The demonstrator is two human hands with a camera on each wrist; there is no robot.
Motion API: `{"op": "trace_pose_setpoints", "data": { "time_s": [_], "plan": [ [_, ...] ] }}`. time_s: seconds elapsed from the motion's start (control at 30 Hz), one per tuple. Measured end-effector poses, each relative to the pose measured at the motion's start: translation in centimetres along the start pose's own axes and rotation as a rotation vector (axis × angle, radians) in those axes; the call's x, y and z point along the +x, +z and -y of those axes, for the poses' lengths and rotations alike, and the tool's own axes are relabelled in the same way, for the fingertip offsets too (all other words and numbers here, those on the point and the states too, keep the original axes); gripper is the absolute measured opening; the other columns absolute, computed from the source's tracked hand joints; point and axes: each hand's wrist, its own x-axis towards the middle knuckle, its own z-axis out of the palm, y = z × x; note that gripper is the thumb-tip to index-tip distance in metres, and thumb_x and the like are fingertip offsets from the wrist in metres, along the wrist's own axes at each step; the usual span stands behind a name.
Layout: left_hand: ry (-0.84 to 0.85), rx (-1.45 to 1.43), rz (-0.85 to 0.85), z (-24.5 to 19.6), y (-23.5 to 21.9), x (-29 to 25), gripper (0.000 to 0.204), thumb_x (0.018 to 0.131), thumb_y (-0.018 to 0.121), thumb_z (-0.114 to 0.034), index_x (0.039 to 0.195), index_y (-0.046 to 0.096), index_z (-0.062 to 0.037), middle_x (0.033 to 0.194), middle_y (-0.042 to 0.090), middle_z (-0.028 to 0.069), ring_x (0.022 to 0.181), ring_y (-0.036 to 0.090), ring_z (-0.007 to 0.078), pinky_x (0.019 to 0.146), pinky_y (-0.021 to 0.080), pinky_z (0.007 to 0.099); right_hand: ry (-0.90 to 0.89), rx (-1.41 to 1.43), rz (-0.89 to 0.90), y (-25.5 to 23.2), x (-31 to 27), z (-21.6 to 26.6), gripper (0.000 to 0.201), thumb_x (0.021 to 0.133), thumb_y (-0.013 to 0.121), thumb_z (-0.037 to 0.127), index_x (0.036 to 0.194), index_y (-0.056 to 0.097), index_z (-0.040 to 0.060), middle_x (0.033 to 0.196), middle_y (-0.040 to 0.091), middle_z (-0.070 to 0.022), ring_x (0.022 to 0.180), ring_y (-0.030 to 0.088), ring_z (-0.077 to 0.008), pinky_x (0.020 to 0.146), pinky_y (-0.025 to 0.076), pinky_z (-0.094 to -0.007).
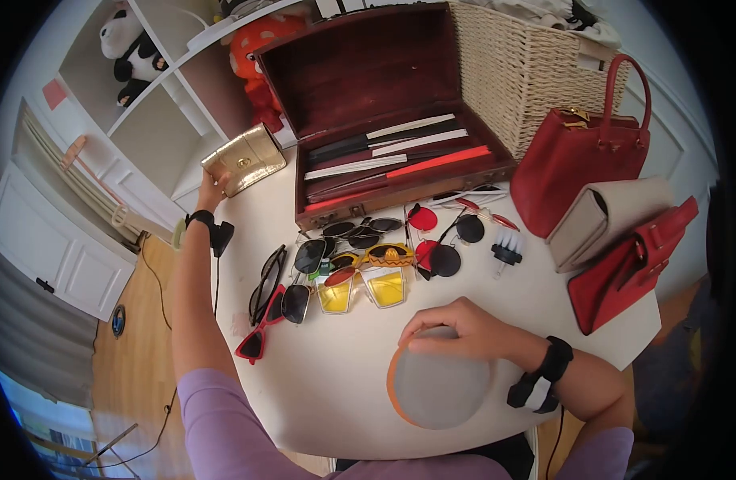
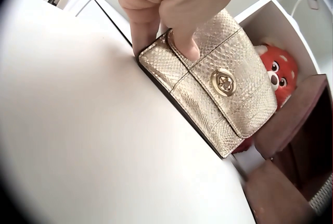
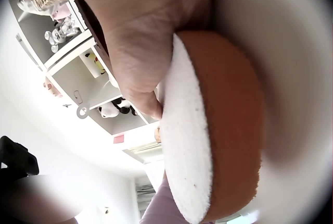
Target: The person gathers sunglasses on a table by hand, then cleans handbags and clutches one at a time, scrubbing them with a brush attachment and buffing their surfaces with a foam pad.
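My left hand [image 1: 213, 189] grips one end of a gold snakeskin-textured clutch bag [image 1: 252, 160] at the table's far left. In the left wrist view, the thumb lies on the flap of the clutch bag [image 2: 229, 78], near its round metal turn-lock. A round, thick sponge [image 1: 446, 388] is held in my right hand [image 1: 468, 326] near the table's front edge. Its pale, flat face and orange-brown side show in the right wrist view, where the sponge [image 3: 231, 125] stands on its side. The thumb of my right hand [image 3: 138, 41] lies against the pale face; the other fingertips are hidden there.
An open dark-red wooden chest [image 1: 368, 80] holding folded fans [image 1: 440, 160] stands at the back. Several sunglasses [image 1: 308, 256] lie mid-table beside a small white-bristled brush [image 1: 507, 248]. On the right are a red handbag [image 1: 556, 172], a beige bag [image 1: 616, 216] and a red purse [image 1: 604, 292].
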Motion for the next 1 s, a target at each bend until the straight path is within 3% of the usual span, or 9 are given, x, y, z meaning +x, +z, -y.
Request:
{"op": "trace_pose_setpoints", "data": {
  "time_s": [0.3,0.47,0.53,0.6,0.67,0.8,0.87,0.93,1.0],
  "plan": [
    [-0.108,-0.097,0.203,-2.8,0.5,-0.7,0.063,0.096,0.064,-0.021,0.146,0.026,-0.0204,0.141,0.042,0.0091,0.124,0.051,0.0281,0.099,0.051,0.0492,-0.033,0.008,-0.013,0.0,0.1,0.3,0.027,0.093,0.065,0.029,0.102,0.069,0.0041,0.095,0.072,-0.0058,0.089,0.066,-0.0123,0.085,0.049,-0.0275],
    [-0.002,0.007,0.253,-1.9,1.4,-0.6,0.062,0.097,0.062,-0.020,0.147,0.025,-0.0163,0.142,0.040,0.0100,0.123,0.051,0.0254,0.097,0.051,0.0432,-0.092,-0.014,-0.024,0.0,0.0,-0.2,0.027,0.093,0.066,0.028,0.103,0.070,0.0035,0.096,0.073,-0.0067,0.091,0.066,-0.0133,0.086,0.049,-0.0286],
    [-0.252,0.006,0.165,-1.2,0.7,-0.8,0.078,0.092,0.069,-0.024,0.151,0.019,-0.0133,0.147,0.036,0.0127,0.128,0.047,0.0255,0.099,0.049,0.0437,-0.105,-0.022,-0.036,0.0,-0.1,-0.5,0.028,0.093,0.066,0.029,0.103,0.070,0.0038,0.097,0.073,-0.0075,0.092,0.067,-0.0147,0.087,0.049,-0.0290],
    [-0.193,-0.001,0.460,2.9,-3.9,1.3,0.099,0.088,0.074,-0.021,0.153,0.001,-0.0062,0.144,0.038,0.0185,0.115,0.057,0.0287,0.092,0.050,0.0369,-0.125,-0.029,-0.049,0.0,0.2,-0.9,0.028,0.093,0.066,0.030,0.104,0.070,0.0042,0.098,0.073,-0.0082,0.092,0.067,-0.0161,0.087,0.049,-0.0295],
    [-0.375,0.150,0.065,-3.5,-2.5,-4.2,0.112,0.082,0.080,-0.028,0.153,-0.004,-0.0088,0.147,0.033,0.0253,0.120,0.053,0.0352,0.096,0.048,0.0424,-0.152,-0.081,-0.036,0.0,0.2,-1.4,0.030,0.093,0.066,0.032,0.104,0.071,0.0052,0.098,0.073,-0.0090,0.092,0.068,-0.0178,0.087,0.050,-0.0302],
    [-0.175,0.166,-0.016,-11.0,-2.1,-10.3,0.110,0.082,0.078,-0.043,0.154,0.001,-0.0129,0.148,0.031,0.0284,0.136,0.035,0.0403,0.107,0.033,0.0566,-0.216,-0.126,-0.056,0.0,0.4,-1.9,0.031,0.093,0.066,0.035,0.104,0.072,0.0068,0.096,0.073,-0.0095,0.090,0.068,-0.0191,0.084,0.050,-0.0323],
    [-0.086,0.189,-0.059,-13.8,-1.2,-13.2,0.099,0.084,0.077,-0.042,0.154,0.014,-0.0127,0.148,0.032,0.0290,0.136,0.037,0.0392,0.109,0.034,0.0512,-0.229,-0.130,-0.064,0.1,0.6,-2.4,0.034,0.093,0.066,0.038,0.104,0.072,0.0066,0.095,0.073,-0.0099,0.089,0.068,-0.0196,0.083,0.050,-0.0324],
    [0.325,0.228,0.051,-17.4,0.1,-16.5,0.076,0.088,0.075,-0.033,0.147,0.034,-0.0073,0.143,0.044,0.0214,0.122,0.052,0.0323,0.099,0.044,0.0402,-0.245,-0.133,-0.083,0.1,0.9,-2.4,0.036,0.092,0.066,0.040,0.104,0.072,0.0064,0.095,0.073,-0.0103,0.088,0.068,-0.0200,0.082,0.050,-0.0325],
    [0.443,0.157,0.142,-24.2,3.6,-23.1,0.055,0.092,0.070,-0.024,0.139,0.048,-0.0058,0.140,0.050,0.0169,0.122,0.053,0.0296,0.101,0.042,0.0406,-0.215,-0.242,-0.074,0.3,0.9,-2.2,0.044,0.091,0.066,0.046,0.104,0.072,0.0054,0.093,0.072,-0.0125,0.086,0.067,-0.0208,0.080,0.050,-0.0325]
  ]
}}
